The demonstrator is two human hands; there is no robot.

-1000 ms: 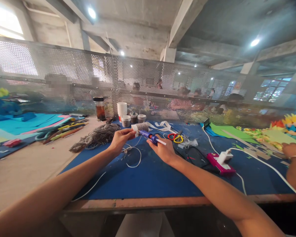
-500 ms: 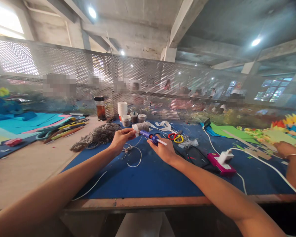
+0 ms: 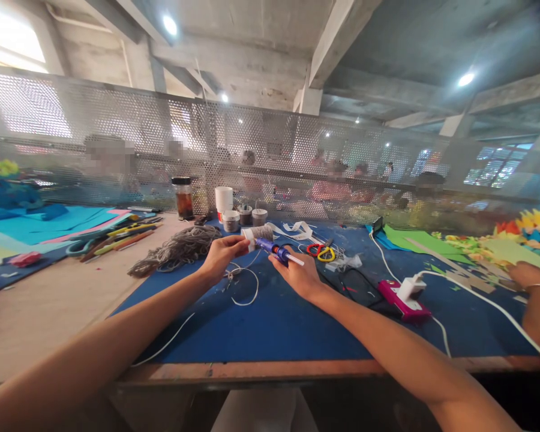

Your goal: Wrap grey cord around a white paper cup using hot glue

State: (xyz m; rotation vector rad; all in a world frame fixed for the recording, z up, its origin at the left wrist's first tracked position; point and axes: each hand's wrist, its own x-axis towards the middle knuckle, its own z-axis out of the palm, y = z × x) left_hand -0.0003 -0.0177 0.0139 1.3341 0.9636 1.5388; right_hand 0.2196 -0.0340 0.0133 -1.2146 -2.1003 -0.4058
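Observation:
My left hand (image 3: 221, 257) pinches the white rim of a small cup (image 3: 261, 233) wrapped in grey cord, which lies on its side in the air above the blue mat (image 3: 270, 336). Wrapped in my right hand (image 3: 302, 273) is a blue glue gun (image 3: 276, 249), with a white glue stick poking out of its back end. The gun's nozzle points at the cup, close to the white rim; whether they touch cannot be made out. Loose pale cord (image 3: 247, 297) curls on the mat below my left hand. Behind that hand lies a heap of grey cord (image 3: 180, 249).
Behind the cup stand a jar of dark liquid (image 3: 183, 199), stacked white cups (image 3: 224, 197) and several small wrapped cups. Scissors (image 3: 326, 253) lie beyond my right hand. A pink power strip (image 3: 404, 300) with a white cable is at the right, near another person's arm (image 3: 537, 300).
Both my hands, the cup and the glue gun have stayed almost in place. The other person's hand at the right edge has shifted slightly.

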